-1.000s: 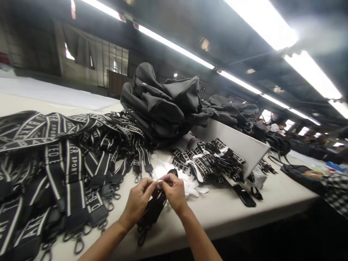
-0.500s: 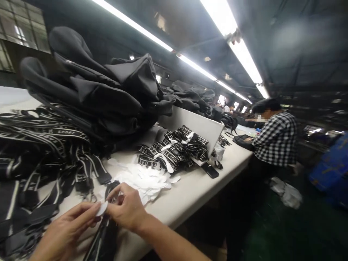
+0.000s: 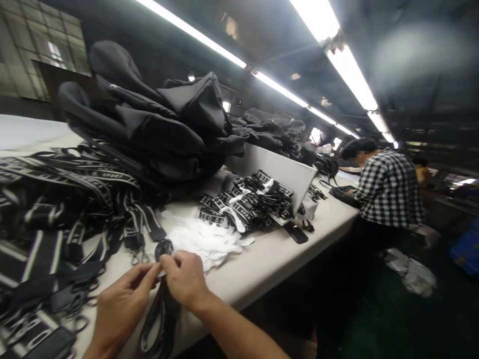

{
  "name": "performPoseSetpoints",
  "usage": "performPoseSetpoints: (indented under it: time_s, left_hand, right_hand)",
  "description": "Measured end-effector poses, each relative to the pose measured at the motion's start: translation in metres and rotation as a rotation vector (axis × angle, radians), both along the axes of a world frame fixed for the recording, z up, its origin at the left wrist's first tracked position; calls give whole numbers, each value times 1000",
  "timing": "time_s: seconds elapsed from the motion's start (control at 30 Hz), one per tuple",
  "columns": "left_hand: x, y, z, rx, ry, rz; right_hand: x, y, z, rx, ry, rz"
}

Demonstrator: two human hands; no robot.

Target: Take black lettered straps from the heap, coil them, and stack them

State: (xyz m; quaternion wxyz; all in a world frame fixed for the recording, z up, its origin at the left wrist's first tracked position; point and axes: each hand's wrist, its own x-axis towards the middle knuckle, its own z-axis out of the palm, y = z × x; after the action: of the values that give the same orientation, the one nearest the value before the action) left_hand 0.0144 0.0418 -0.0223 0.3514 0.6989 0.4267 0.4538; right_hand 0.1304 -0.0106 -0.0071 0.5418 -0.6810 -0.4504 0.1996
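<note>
Strap (image 3: pixel 159 319) end hidden behind right hand (image 3: pixel 185 281).

Black webbing strap (image 3: pixel 159 314) with a dark ring end, lay lengthwise over the near edge of the table (image 3: pixel 262 264), just left of the heap of white paper pieces (image 3: pixel 204 239), pinched between both hands' fingertips at its upper end.

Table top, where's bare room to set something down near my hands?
Bare table runs along the near edge, between the white paper pieces and the phone. Left of the hands, loose straps crowd it; behind, black bags.
</note>
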Motion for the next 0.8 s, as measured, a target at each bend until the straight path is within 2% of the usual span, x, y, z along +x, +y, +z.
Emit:
performPoseSetpoints:
  time_s: [0.1,0.23,0.3,0.4,0.53,0.63,0.7,0.8]
  left_hand:
    - [1,-11,7,146,-5,28]
    - [-3,-11,2,249,-57,67]
    - [-5,-11,1,183,-109,74]
    - [-6,-10,3,-2,-248,79]
    - [-5,-4,4,-182,-451,-34]
    - [-6,3,8,-388,-682,-118]
    - [-8,6,14,-509,-814,-122]
    - [-10,7,22,-525,-860,-74]
  right_hand:
    - [-8,1,-8,39,-103,-20]
    - [-13,2,-19,50,-154,-15]
    - [-13,1,-24,41,-144,2]
    - [-10,1,-30,23,-128,30]
    - [-10,4,-29,34,-92,18]
    - [-11,8,-23,62,38,31]
    - [-12,8,-18,76,152,31]
    - [-18,2,-9,67,385,122]
